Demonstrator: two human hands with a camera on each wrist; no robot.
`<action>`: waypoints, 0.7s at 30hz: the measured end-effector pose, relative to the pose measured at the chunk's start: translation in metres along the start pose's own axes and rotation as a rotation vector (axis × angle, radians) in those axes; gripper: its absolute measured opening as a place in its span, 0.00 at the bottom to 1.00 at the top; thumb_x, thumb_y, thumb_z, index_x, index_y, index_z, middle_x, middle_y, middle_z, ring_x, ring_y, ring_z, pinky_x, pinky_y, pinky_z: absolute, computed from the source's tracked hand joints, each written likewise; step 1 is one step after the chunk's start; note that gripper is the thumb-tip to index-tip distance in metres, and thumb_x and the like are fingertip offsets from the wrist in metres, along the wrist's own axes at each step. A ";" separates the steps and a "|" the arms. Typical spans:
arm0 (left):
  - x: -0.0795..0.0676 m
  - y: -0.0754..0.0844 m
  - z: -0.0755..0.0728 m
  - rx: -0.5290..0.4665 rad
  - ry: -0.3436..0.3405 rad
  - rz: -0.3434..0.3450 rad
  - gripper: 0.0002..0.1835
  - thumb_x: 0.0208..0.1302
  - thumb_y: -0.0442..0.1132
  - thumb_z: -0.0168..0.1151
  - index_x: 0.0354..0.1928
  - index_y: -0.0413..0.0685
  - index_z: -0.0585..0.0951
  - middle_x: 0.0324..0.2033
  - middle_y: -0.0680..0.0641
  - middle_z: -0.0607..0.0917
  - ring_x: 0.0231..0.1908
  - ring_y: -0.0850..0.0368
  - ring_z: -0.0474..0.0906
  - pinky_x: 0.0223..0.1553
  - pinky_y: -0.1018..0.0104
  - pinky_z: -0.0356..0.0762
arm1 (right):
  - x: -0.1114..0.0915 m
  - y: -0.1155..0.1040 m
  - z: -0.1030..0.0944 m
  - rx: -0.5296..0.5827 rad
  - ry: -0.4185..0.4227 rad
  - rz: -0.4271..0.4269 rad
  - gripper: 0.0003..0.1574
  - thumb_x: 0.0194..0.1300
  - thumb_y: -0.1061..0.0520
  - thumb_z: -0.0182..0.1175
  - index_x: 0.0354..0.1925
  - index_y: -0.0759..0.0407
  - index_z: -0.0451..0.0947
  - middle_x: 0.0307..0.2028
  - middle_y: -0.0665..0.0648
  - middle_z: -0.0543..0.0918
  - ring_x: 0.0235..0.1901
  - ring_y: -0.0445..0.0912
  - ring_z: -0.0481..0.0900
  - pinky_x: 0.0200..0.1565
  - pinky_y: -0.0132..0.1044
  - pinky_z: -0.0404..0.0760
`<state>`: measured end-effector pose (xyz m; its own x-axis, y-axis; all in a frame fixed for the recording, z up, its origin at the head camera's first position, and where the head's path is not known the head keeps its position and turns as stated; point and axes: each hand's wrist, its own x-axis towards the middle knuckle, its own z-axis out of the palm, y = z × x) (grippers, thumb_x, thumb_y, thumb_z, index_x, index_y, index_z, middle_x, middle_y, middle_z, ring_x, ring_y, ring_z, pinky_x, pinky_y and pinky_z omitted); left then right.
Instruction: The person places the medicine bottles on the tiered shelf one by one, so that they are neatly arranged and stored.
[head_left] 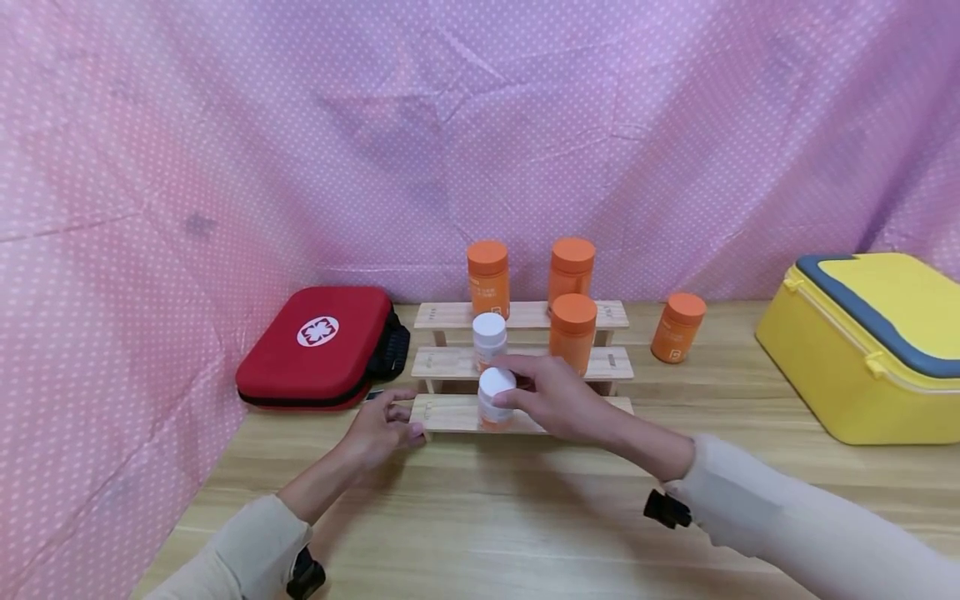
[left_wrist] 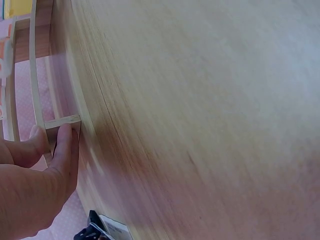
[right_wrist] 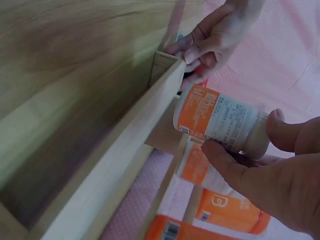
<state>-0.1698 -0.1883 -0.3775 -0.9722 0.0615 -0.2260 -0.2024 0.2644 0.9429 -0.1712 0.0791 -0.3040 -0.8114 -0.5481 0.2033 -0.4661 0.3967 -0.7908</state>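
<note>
A three-tier wooden display stand (head_left: 521,315) stands on the table. My left hand (head_left: 381,429) grips the left end of its lowest step, the thumb by the plank and fingers against the end support (left_wrist: 62,122). With my right hand (head_left: 558,397), I hold a small white-capped pill bottle (head_left: 496,402) over that same step; its orange and white label (right_wrist: 215,114) shows in the right wrist view. Behind it, a matching white bottle (head_left: 490,333) stands on the middle step beside an orange bottle (head_left: 573,333). Two more orange bottles, left (head_left: 488,279) and right (head_left: 572,271), occupy the top step.
A red first-aid case (head_left: 318,346) lies left of the stand, its black strap (head_left: 390,350) towards my left hand. To the right, another orange bottle (head_left: 677,329) stands on the tabletop (head_left: 480,508), with a yellow box (head_left: 847,367) farther right. A pink dotted cloth (head_left: 450,150) hangs behind.
</note>
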 end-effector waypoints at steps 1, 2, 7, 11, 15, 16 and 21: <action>0.000 0.000 0.000 -0.001 -0.001 -0.001 0.30 0.58 0.18 0.58 0.63 0.32 0.65 0.44 0.32 0.81 0.40 0.48 0.82 0.44 0.54 0.83 | 0.002 0.001 0.003 0.004 0.003 0.010 0.20 0.61 0.61 0.65 0.53 0.57 0.79 0.42 0.53 0.83 0.40 0.44 0.78 0.44 0.36 0.81; 0.000 0.000 0.000 -0.002 -0.001 -0.004 0.30 0.58 0.18 0.58 0.64 0.32 0.65 0.44 0.32 0.81 0.40 0.48 0.82 0.44 0.54 0.83 | 0.005 0.002 0.006 0.004 0.005 0.020 0.21 0.61 0.61 0.65 0.54 0.58 0.79 0.43 0.53 0.83 0.41 0.44 0.78 0.45 0.36 0.81; 0.002 0.000 0.000 -0.001 0.012 -0.019 0.30 0.58 0.17 0.59 0.64 0.33 0.66 0.44 0.33 0.80 0.40 0.49 0.81 0.44 0.55 0.84 | 0.011 0.004 0.015 0.007 0.009 0.061 0.26 0.61 0.61 0.65 0.58 0.61 0.77 0.47 0.57 0.83 0.45 0.46 0.78 0.46 0.38 0.82; 0.002 0.000 0.001 0.005 0.016 -0.029 0.30 0.58 0.17 0.58 0.64 0.34 0.66 0.44 0.33 0.80 0.40 0.50 0.81 0.44 0.55 0.84 | 0.012 0.006 0.019 -0.002 0.004 0.085 0.23 0.60 0.60 0.66 0.55 0.59 0.78 0.45 0.56 0.83 0.44 0.46 0.79 0.44 0.37 0.82; 0.000 0.001 0.000 0.013 0.007 -0.015 0.30 0.59 0.17 0.58 0.64 0.33 0.66 0.44 0.32 0.80 0.40 0.49 0.82 0.44 0.55 0.84 | 0.014 0.007 0.019 -0.016 0.002 0.089 0.24 0.60 0.59 0.67 0.55 0.60 0.78 0.44 0.55 0.83 0.43 0.46 0.79 0.44 0.37 0.82; 0.000 0.001 0.000 0.019 0.003 -0.010 0.30 0.59 0.17 0.58 0.64 0.32 0.65 0.44 0.32 0.80 0.40 0.49 0.82 0.44 0.55 0.84 | 0.014 0.007 0.019 -0.018 0.001 0.089 0.24 0.60 0.58 0.67 0.55 0.60 0.78 0.44 0.55 0.83 0.43 0.46 0.79 0.44 0.37 0.82; 0.001 0.001 0.001 0.033 0.008 -0.012 0.30 0.58 0.18 0.59 0.64 0.33 0.66 0.42 0.34 0.81 0.38 0.50 0.82 0.43 0.56 0.84 | 0.014 0.009 0.018 -0.029 -0.003 0.067 0.25 0.59 0.58 0.67 0.55 0.61 0.78 0.43 0.56 0.83 0.42 0.46 0.79 0.44 0.36 0.82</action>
<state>-0.1707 -0.1875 -0.3770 -0.9708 0.0502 -0.2346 -0.2098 0.2969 0.9316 -0.1810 0.0620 -0.3184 -0.8402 -0.5217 0.1482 -0.4203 0.4537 -0.7858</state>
